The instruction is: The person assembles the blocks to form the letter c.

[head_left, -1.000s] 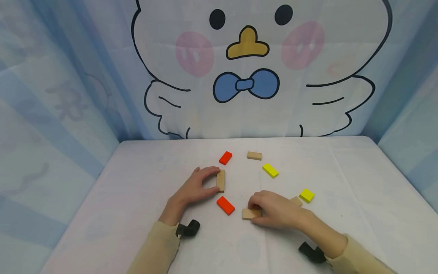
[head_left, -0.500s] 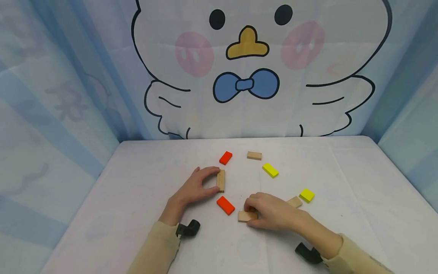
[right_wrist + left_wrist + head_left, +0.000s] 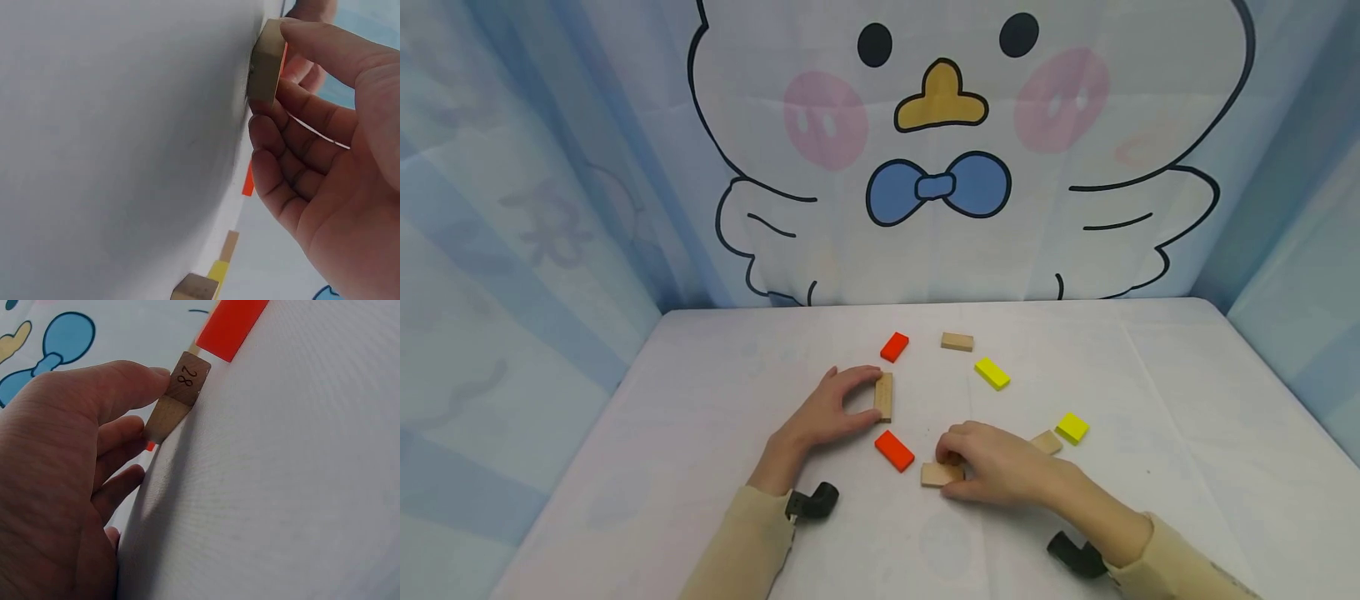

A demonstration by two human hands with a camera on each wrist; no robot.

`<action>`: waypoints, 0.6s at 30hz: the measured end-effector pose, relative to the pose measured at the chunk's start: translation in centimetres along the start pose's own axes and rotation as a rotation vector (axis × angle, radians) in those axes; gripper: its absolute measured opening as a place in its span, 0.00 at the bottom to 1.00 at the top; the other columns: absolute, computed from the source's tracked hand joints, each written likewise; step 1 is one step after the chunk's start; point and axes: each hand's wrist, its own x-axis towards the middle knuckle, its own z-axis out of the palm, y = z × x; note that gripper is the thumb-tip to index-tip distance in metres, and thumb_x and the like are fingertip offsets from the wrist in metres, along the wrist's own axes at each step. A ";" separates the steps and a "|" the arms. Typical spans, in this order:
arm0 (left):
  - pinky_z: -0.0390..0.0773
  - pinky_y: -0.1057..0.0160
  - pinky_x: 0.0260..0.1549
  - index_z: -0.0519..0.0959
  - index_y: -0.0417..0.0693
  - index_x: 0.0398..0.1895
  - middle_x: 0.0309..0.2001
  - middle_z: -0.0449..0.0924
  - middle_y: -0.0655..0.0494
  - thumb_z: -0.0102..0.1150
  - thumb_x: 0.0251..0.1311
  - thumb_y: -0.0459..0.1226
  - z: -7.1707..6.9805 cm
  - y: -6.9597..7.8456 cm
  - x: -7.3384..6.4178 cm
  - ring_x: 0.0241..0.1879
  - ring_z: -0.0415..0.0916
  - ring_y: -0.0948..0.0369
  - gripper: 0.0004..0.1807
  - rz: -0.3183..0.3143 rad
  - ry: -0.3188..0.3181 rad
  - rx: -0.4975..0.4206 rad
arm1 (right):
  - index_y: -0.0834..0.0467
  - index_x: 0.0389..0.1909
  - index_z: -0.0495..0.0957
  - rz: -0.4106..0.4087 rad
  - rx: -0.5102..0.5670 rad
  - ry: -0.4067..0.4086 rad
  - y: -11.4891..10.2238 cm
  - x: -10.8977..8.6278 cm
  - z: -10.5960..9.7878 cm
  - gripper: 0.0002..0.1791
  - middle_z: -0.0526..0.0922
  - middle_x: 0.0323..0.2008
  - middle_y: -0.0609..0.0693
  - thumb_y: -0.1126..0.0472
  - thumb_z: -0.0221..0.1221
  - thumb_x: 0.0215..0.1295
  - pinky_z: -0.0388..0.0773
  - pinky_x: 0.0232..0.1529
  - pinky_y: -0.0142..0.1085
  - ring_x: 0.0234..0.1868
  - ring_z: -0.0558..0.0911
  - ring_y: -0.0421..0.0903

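Note:
My left hand (image 3: 823, 412) pinches a plain wooden block (image 3: 885, 397) lengthwise, thumb at the near end and index finger at the far end. In the left wrist view, the number 28 shows on the end of this block (image 3: 187, 378). Lower right of it, my right hand (image 3: 1000, 462) grips a second wooden block (image 3: 938, 475) between thumb and fingers, its right end covered by the hand. A red block (image 3: 894, 451) lies slanted between the two held blocks.
Beyond the hands lie another red block (image 3: 894, 347), a wooden block (image 3: 957, 342) and a yellow block (image 3: 992, 373). Behind the right hand, a partly hidden wooden block (image 3: 1046, 442) meets a second yellow block (image 3: 1072, 428). A printed curtain (image 3: 940, 250) hangs behind the white table (image 3: 700, 350).
My right hand has slid its wooden block slightly left, toward the near red block, and has since held still. The left hand keeps its place on its block.

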 end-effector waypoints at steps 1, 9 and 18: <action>0.40 0.46 0.74 0.73 0.49 0.69 0.69 0.71 0.53 0.67 0.62 0.43 0.0 0.0 0.0 0.70 0.64 0.54 0.32 0.000 0.000 -0.001 | 0.50 0.45 0.80 0.001 0.002 0.002 0.1 -0.1 0.0 0.15 0.74 0.36 0.35 0.51 0.71 0.61 0.78 0.44 0.34 0.38 0.73 0.37; 0.40 0.45 0.74 0.73 0.49 0.69 0.69 0.71 0.52 0.67 0.61 0.44 0.0 0.1 0.0 0.70 0.64 0.54 0.32 0.001 -0.001 0.002 | 0.50 0.47 0.80 0.011 0.027 0.033 0.8 -0.5 -0.5 0.16 0.76 0.40 0.36 0.50 0.70 0.61 0.78 0.47 0.36 0.41 0.74 0.37; 0.41 0.44 0.74 0.73 0.47 0.69 0.68 0.72 0.51 0.67 0.61 0.44 -0.1 0.2 0.0 0.70 0.64 0.53 0.32 0.005 -0.002 -0.003 | 0.50 0.50 0.81 0.056 0.028 0.101 1.4 -1.6 -1.3 0.19 0.78 0.45 0.37 0.51 0.71 0.61 0.79 0.51 0.40 0.46 0.76 0.40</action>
